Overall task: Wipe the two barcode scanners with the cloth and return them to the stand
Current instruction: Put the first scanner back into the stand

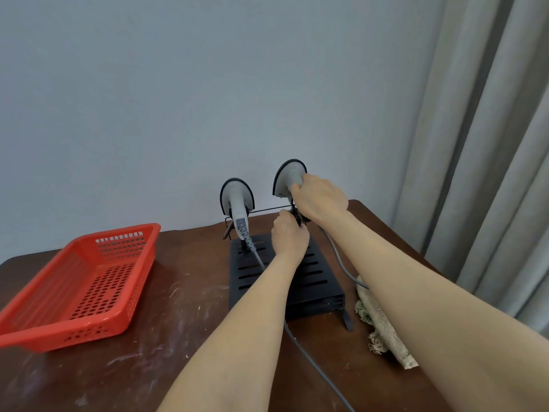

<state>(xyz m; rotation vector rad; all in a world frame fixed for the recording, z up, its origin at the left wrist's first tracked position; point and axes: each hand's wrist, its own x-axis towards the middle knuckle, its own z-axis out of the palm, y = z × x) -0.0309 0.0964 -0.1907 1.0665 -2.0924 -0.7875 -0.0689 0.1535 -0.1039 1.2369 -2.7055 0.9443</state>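
Brown table [178,337]; right hand [319,197] grips upright scanner [289,176], head up.

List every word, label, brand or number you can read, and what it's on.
No text can be read.
The left scanner, right scanner: no lettering shows; the right hand covers part of the right one.
The stand, red basket, cloth: no markings show.

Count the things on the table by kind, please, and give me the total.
Barcode scanners: 2, the left scanner and the right scanner
Stand: 1
Cloth: 1
Red basket: 1
Total: 5
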